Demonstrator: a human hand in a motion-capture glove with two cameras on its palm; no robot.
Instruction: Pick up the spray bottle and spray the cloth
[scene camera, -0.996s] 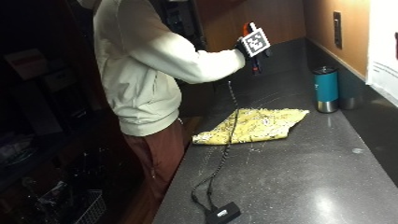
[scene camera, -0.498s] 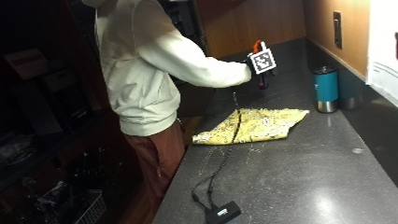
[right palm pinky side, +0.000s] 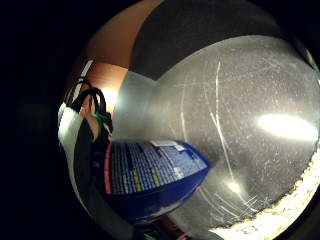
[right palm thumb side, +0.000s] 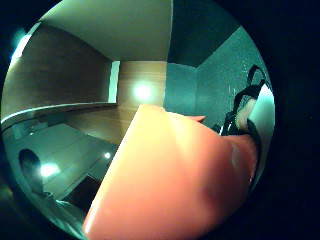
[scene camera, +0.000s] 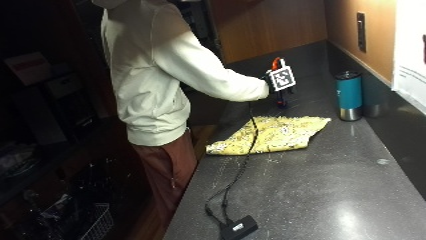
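In the outside view my gloved right hand (scene camera: 267, 82) grips the spray bottle (scene camera: 283, 99) by its neck, fingers curled round it. Its orange spray head (scene camera: 275, 63) sticks up above the hand, and its dark body hangs low over the dark counter (scene camera: 313, 190), just behind the cloth. The yellow patterned cloth (scene camera: 273, 134) lies flat and crumpled on the counter in front of the bottle. The little finger side palm view shows the blue labelled bottle body (right palm pinky side: 150, 175) close by, with the cloth's edge (right palm pinky side: 272, 220) beside it. The orange spray head (right palm thumb side: 170, 175) fills the thumb side palm view.
A teal tumbler (scene camera: 348, 95) with a steel base stands to the right of the cloth, near the wooden wall (scene camera: 346, 30). The person stands at the counter's left edge. A wire basket (scene camera: 93, 220) sits on the floor.
My hand has come down from a raised position, carrying the bottle, and now holds it low behind the cloth. The cloth and tumbler have not moved.
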